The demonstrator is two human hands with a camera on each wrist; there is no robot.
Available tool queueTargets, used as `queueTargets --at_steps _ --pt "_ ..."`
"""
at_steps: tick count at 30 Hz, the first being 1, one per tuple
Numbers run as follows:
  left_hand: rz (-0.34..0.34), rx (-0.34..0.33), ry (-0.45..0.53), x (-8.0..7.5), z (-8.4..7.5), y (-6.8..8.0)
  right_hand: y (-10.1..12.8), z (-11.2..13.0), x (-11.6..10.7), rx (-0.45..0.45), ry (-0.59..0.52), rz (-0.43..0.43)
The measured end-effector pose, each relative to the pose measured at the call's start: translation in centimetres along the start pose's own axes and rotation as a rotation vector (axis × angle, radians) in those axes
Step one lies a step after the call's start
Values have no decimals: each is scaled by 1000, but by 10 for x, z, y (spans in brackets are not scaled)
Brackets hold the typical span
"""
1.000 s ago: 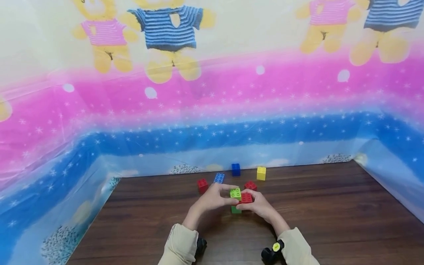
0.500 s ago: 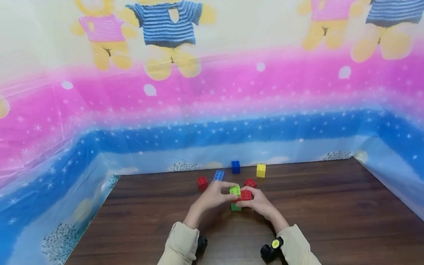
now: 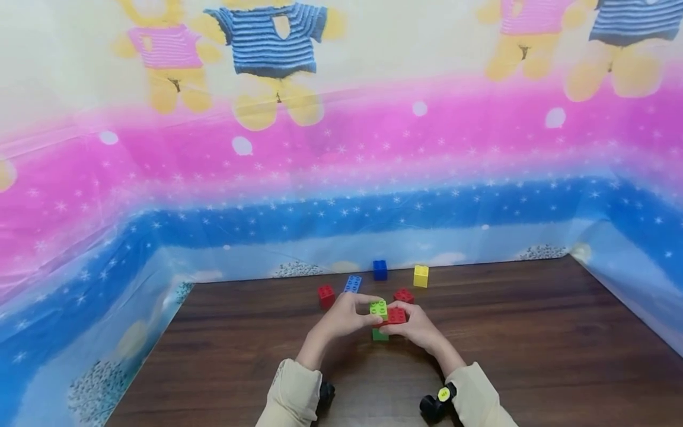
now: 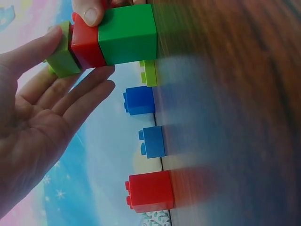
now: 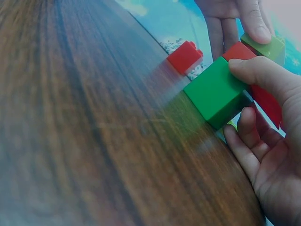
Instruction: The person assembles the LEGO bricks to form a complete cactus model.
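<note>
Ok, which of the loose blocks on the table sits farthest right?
The yellow block; it stands alone right of the dark blue block, near the back edge.

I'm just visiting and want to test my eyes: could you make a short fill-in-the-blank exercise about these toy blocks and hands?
1. The stack held by both hands has a dark green block at the bottom, a ___ block in the middle and a light green block on top.
2. The yellow block stands to the right of the dark ___ block.
3. All blocks rest on a ___ table.

Missing words: red; blue; wooden
</note>
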State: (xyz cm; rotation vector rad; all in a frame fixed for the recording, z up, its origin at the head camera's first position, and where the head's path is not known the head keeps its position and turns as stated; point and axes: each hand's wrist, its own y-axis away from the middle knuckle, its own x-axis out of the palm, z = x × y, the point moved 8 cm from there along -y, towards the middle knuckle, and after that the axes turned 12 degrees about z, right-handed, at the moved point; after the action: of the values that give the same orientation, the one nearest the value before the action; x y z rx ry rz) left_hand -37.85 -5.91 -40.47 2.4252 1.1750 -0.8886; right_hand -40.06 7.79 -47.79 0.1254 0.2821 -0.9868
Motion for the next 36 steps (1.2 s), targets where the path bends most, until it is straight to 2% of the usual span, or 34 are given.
queueTargets --at_steps 13,20,25,28,36 --pt "-16 -19 -44 1 -3 0 -1 0 2 27 -1 3" --pt "-11 -21 -41 3 -3 -1 2 3 2 11 -11 16" --pt "-17 -38 -58 4 -6 -2 4 6 2 -11 -42 38" --pt "-11 -61 -60 6 -6 -3 6 4 3 9 -54 37" --pt "-40 -79 22 4 1 -1 5 0 3 44 -34 15"
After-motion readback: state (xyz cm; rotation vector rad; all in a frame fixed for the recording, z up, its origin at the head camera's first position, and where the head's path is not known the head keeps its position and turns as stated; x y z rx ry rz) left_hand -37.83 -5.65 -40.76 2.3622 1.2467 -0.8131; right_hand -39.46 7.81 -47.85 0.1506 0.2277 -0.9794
